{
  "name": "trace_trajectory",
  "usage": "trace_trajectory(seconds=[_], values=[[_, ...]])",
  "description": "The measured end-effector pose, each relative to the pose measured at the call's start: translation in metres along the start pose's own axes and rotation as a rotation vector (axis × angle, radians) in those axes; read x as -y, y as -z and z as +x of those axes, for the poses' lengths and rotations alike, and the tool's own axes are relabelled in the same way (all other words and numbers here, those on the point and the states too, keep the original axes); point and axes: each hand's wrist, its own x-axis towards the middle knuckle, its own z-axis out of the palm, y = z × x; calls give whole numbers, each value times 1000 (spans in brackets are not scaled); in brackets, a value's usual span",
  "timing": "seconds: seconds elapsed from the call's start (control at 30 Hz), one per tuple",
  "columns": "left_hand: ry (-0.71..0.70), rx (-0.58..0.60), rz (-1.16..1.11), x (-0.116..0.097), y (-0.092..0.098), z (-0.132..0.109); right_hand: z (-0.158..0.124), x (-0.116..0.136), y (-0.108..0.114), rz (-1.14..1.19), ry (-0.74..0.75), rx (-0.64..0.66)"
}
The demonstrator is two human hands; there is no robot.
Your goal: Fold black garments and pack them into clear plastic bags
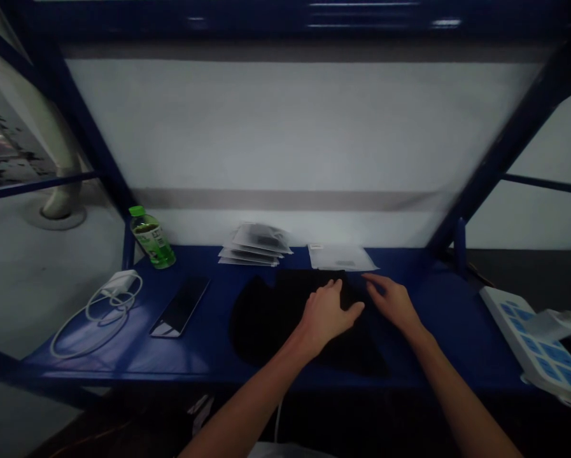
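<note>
A black cloth (270, 318) lies spread across the middle of the blue table (209, 353). My left hand (328, 313) rests flat on its upper part, fingers stretched out and pointing away from me. My right hand (394, 302) lies just to the right of it, also flat with fingers extended, at the cloth's right edge. Neither hand grips anything. Just beyond the fingertips lies a clear plastic bag (342, 257).
A stack of clear packets (255, 245) sits behind the cloth. At the left are a green-capped bottle (151, 237), a dark phone (180, 306) and a white charger with coiled cable (108, 299). A white power strip (536, 343) lies at the right. Blue frame posts stand at both sides.
</note>
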Motion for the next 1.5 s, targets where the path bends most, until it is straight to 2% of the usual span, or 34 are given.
trace_trajectory(seconds=[0.1,0.2,0.3,0.43,0.53,0.7,0.8,0.9,1.03,1.1,1.2,1.3,1.4,1.5], values=[[-133,-40,-80,10,12,-9,0,6,1,19,-19,-1],[-175,-12,-1,21,19,-18,-1,15,2,42,-25,-4],[-159,44,72,26,12,-22,-5,27,4,72,-5,-2],[-89,-8,51,23,-6,-20,-18,45,8,115,24,29],[-44,-27,36,22,-13,-17,-27,53,10,111,50,127],[-86,-35,20,28,-13,-10,-33,54,10,89,109,282],[-31,-82,-138,32,-7,-8,-32,52,10,82,136,312],[23,-149,-394,34,3,-10,-32,51,11,56,165,309],[117,-220,-757,41,24,-19,-32,49,9,94,166,280],[189,-267,-842,50,37,-26,-32,47,8,115,173,238],[315,-292,-734,68,52,-42,-31,43,6,117,183,211],[392,-231,-363,87,59,-61,-30,40,3,120,187,224],[397,-159,-51,97,61,-73,-30,37,1,134,190,222],[340,-215,44,91,65,-74,-30,36,0,138,186,220]])
